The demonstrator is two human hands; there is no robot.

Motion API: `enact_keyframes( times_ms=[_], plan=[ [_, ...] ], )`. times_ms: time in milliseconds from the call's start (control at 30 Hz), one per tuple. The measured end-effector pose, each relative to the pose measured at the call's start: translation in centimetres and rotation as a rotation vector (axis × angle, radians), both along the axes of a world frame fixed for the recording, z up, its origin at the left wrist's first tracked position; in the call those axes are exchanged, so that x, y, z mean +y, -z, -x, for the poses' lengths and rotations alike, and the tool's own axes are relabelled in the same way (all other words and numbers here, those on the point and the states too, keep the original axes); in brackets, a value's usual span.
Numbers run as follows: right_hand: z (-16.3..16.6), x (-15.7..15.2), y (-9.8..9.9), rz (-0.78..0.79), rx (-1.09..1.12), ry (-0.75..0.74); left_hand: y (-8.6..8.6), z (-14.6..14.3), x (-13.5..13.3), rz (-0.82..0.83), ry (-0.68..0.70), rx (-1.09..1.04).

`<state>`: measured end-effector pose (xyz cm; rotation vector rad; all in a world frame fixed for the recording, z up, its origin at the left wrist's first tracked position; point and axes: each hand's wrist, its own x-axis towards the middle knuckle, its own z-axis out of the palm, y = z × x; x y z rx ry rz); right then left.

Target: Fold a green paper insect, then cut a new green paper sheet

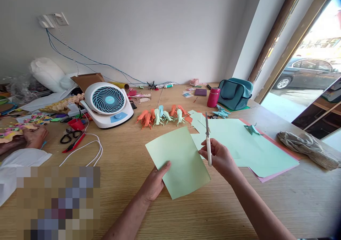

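A pale green sheet of paper [183, 158] is held up above the table, tilted. My left hand [157, 181] grips its lower left edge, thumb on top and fingers hidden beneath. In my right hand [217, 156] is a pair of scissors [208, 140] with white handles, blades pointing away from me and looking closed. The fingertips of that hand are at the sheet's right edge. Beyond the sheet stand several folded paper figures [157, 116] in orange, pale green and blue. Larger green sheets [229, 137] lie to the right, with a folded green figure [253, 129] on them.
A white fan [109, 103] stands at the back left, its cable [99, 149] looping on the table. Black-handled scissors [69, 136] lie near it. At far left is another person's hand [34, 137]. A pink flask [213, 97], teal bag [236, 93] and crumpled cloth [306, 149] are on the right.
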<state>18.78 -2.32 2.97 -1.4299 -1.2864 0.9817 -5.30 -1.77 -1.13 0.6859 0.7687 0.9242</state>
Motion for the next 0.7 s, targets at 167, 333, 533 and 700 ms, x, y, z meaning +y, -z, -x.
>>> enact_keyframes(
  times_ms=[167,333,533,700],
  plan=[
    [-1.1,0.2,0.8,-0.038,-0.041,0.089,0.1,0.1,0.0,0.005,-0.019,0.004],
    [-2.6,-0.1,1.9,-0.052,-0.195,0.237,-0.2,0.0,0.2,0.020,-0.052,0.018],
    [-3.0,-1.1,2.4,0.048,0.078,-0.016,-0.4,0.1,0.7,0.044,-0.114,0.022],
    [-2.4,-1.2,2.4,0.118,0.212,-0.176,-0.3,0.3,1.0,0.043,-0.139,0.048]
  ],
)
